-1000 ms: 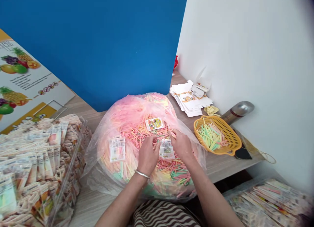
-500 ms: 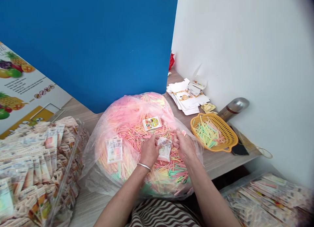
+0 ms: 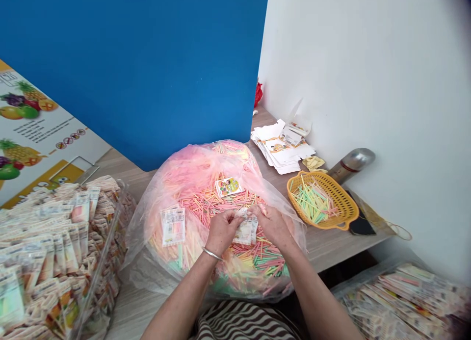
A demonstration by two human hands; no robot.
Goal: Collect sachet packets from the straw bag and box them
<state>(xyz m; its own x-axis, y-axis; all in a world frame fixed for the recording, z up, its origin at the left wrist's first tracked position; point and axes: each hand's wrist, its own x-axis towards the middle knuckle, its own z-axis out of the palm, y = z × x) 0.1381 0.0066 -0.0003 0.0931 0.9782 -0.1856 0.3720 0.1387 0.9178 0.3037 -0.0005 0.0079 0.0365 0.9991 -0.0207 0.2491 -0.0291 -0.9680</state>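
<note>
My left hand [image 3: 221, 230] and my right hand [image 3: 271, 223] both pinch the top of a small clear printed packet [image 3: 246, 230], held over a big clear plastic bag [image 3: 191, 173] heaped with pastel pink, green and yellow sticks. A silver bangle circles my left wrist. A filled packet [image 3: 173, 225] lies on the heap to the left of my hands. A printed colour card [image 3: 228, 186] lies on the sticks just beyond them.
A clear bin of filled packets [image 3: 55, 247] stands at the left. A yellow basket [image 3: 344, 202] with loose sticks sits at the right, by a metal flask [image 3: 349, 164] and a stack of white cards [image 3: 281, 146]. More packets [image 3: 405, 300] lie at lower right. A blue board [image 3: 147, 65] stands behind.
My hands have drawn closer together on the small packet; the right fingers now pinch its top edge beside the left. The camera shifted slightly.
</note>
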